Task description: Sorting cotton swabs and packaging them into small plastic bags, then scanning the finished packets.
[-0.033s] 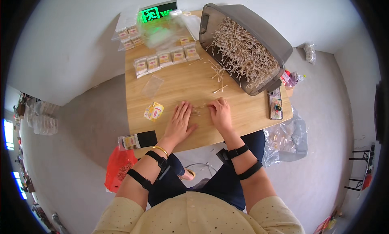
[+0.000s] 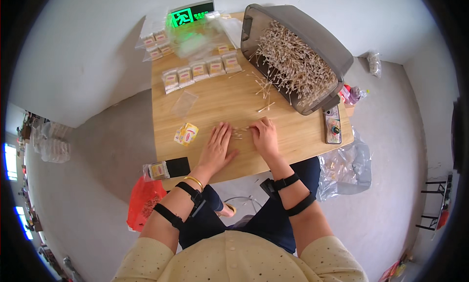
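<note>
A few cotton swabs lie side by side on the wooden table between my hands. My left hand rests flat on the tabletop, fingers stretched out, its fingertips covering one end of the swabs. From the other side, my right hand has its fingers bent together in a pinch at the end of a swab; the fingertips are partly hidden. Left of my left hand are yellow-and-white printed cards, and beyond them a clear plastic sleeve.
A grey bin tipped on its side spills a heap of swabs at the back right. Filled swab packets stand in a row at the back. A black holder with a packet sits at the left corner; a decorated case lies right.
</note>
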The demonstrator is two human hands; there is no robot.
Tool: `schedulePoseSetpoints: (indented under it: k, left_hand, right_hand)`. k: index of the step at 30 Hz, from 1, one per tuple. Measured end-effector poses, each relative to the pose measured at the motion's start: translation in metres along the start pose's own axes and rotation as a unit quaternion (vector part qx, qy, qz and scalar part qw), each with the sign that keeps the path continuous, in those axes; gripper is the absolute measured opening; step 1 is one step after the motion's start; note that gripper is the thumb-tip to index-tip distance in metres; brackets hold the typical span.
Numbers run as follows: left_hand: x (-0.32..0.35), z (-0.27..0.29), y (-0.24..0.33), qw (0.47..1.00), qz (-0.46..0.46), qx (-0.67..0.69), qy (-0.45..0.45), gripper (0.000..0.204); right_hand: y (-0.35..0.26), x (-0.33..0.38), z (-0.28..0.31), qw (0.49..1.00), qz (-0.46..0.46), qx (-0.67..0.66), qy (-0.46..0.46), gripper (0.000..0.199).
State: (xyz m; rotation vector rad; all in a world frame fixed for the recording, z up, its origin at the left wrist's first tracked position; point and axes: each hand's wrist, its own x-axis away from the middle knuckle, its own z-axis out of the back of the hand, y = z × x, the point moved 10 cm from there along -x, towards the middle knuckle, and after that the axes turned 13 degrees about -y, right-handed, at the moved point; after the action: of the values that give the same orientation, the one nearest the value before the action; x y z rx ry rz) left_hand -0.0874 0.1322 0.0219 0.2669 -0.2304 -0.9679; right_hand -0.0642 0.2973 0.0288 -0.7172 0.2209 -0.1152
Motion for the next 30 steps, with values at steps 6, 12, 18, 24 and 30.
schedulePoseSetpoints:
  k: [6, 12, 18, 24, 30]
  left_hand:
    - [0.005, -0.002, 0.003, 0.999, -0.002, -0.028, 0.015, 0.082]
    - [0.009, -0.002, 0.010, 1.000, 0.013, -0.022, -0.009, 0.082]
    - [0.025, -0.009, 0.020, 0.996, 0.016, -0.072, -0.056, 0.084]
    - [0.039, -0.006, 0.035, 0.995, 0.028, -0.071, -0.060, 0.086]
    - [0.041, -0.004, 0.042, 0.995, 0.043, -0.070, -0.060, 0.087]
  right_hand:
    - [-0.011, 0.000, -0.007, 0.988, -0.041, -0.149, 0.000, 0.017]
    - [-0.018, 0.015, 0.002, 0.990, -0.010, -0.130, 0.047, 0.018]
    - [-0.018, 0.020, 0.002, 0.991, -0.010, -0.117, 0.060, 0.022]
    - [-0.019, 0.021, 0.002, 0.992, -0.004, -0.106, 0.068, 0.023]
    - [-0.019, 0.020, 0.002, 0.992, -0.002, -0.110, 0.066, 0.024]
